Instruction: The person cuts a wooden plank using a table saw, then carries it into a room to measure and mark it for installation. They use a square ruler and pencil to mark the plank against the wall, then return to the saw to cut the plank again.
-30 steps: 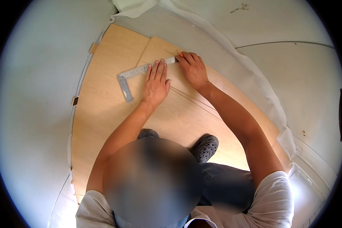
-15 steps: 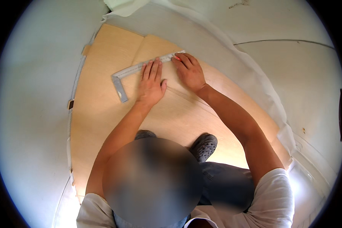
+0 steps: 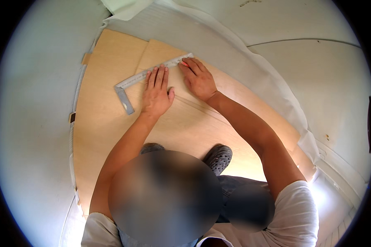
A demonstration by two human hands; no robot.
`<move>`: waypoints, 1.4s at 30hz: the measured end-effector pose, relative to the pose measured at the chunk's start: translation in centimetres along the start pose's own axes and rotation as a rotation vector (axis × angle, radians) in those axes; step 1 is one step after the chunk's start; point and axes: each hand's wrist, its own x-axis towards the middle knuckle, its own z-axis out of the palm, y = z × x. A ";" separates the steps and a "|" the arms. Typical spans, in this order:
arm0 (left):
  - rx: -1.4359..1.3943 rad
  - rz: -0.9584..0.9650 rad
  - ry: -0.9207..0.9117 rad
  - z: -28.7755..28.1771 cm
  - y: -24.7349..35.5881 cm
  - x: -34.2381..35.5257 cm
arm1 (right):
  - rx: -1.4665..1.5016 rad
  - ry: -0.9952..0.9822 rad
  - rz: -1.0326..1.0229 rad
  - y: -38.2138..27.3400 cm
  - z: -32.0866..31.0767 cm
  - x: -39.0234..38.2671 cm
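A metal try square (image 3: 136,78) lies on the pale wooden sheet (image 3: 107,136), its long graduated blade slanting up to the right and its thicker stock (image 3: 124,101) pointing toward me. My left hand (image 3: 156,92) rests flat with fingers stretched, the fingertips pressing on the blade. Close to the blade's far right end, my right hand (image 3: 200,80) is closed in a pinch around a small red-tipped marker (image 3: 184,64). Most of that marker is hidden by the fingers.
My dark perforated clogs (image 3: 218,158) stand on the wood. Crumpled white sheeting (image 3: 272,78) runs along the sheet's right edge. Pale curved walls (image 3: 33,103) rise on both sides. A seam (image 3: 142,55) between boards shows at the far end.
The whole scene has shifted slightly left in the view. Both hands stay in nearly the same places along the try square's blade.
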 end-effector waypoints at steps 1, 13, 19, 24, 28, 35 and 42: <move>0.005 0.000 -0.001 0.0 0.0 0.0 | 0.001 -0.003 0.003 0.0 0.0 0.0; 0.011 0.001 0.025 -0.2 -0.2 -0.2 | 0.623 -0.021 0.554 -0.5 -2.8 4.1; 0.008 -0.003 0.018 -0.2 -0.1 -0.2 | 0.916 -0.048 0.727 2.5 -2.2 6.6; 0.059 -0.007 -0.009 -0.2 -0.1 -0.2 | 0.823 -0.172 0.750 2.9 -1.4 6.6; 0.018 -0.006 0.030 -0.1 -0.1 -0.3 | 0.716 -0.218 0.723 2.2 -2.3 6.8; 0.029 -0.026 0.000 -0.2 -0.2 -0.5 | 0.734 -0.213 0.679 1.3 -2.5 6.1; 0.007 -0.025 0.017 -0.1 -0.3 -0.3 | 0.875 -0.204 0.657 2.7 -2.1 6.1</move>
